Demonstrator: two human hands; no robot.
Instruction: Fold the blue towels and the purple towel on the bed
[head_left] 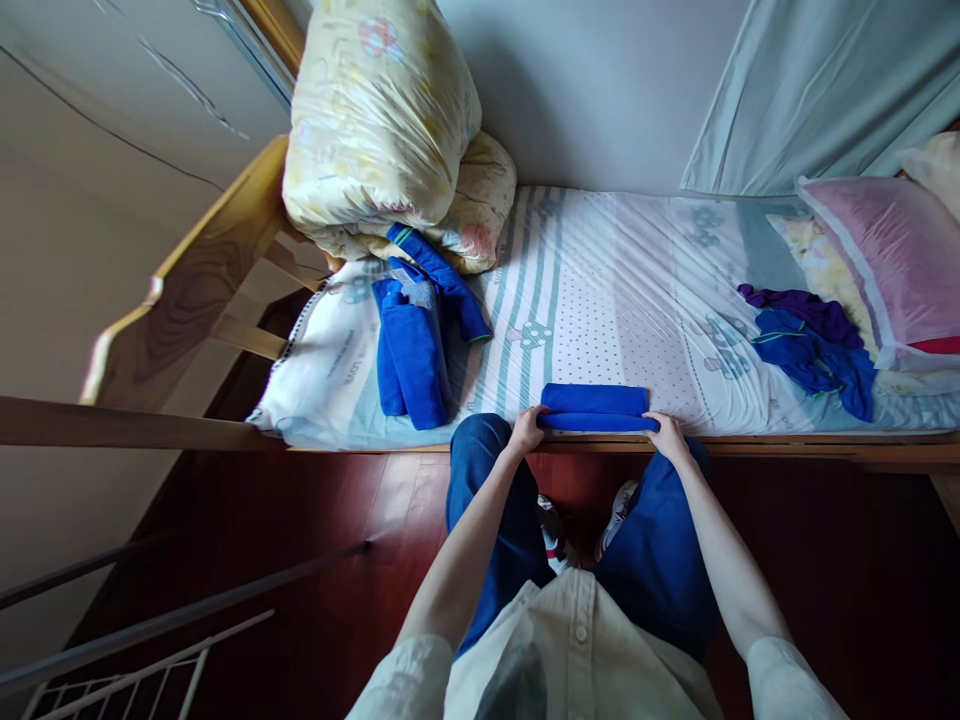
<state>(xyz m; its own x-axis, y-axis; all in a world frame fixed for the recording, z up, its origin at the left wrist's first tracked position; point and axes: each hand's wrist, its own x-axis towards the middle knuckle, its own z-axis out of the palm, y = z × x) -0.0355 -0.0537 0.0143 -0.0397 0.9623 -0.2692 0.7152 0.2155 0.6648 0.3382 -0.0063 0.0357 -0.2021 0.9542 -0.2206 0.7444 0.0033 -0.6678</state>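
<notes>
A blue cloth (pixel 595 399), folded into a flat strip, lies at the bed's front edge, its near part doubled up into a narrow band. My left hand (pixel 527 430) is closed on the band's left end. At the opposite end, my right hand (pixel 666 437) pinches the cloth between thumb and fingers. What kind of cloth or garment it is does not show. To the left, folded blue clothes (pixel 412 360) lie stacked, with a blue strip of clothing (pixel 450 285) beside them. Crumpled blue clothing (pixel 814 350) and a dark purple garment (pixel 806 308) rest on the right.
The bed (pixel 577 290) has a patterned sheet. A bulky yellow quilt (pixel 382 110) is piled at its left end, near the wooden headboard (pixel 202 260). A pink pillow (pixel 877 260) sits at the right. Metal rails (pixel 187 610) stand low at left above the red-brown floor (pixel 322 560).
</notes>
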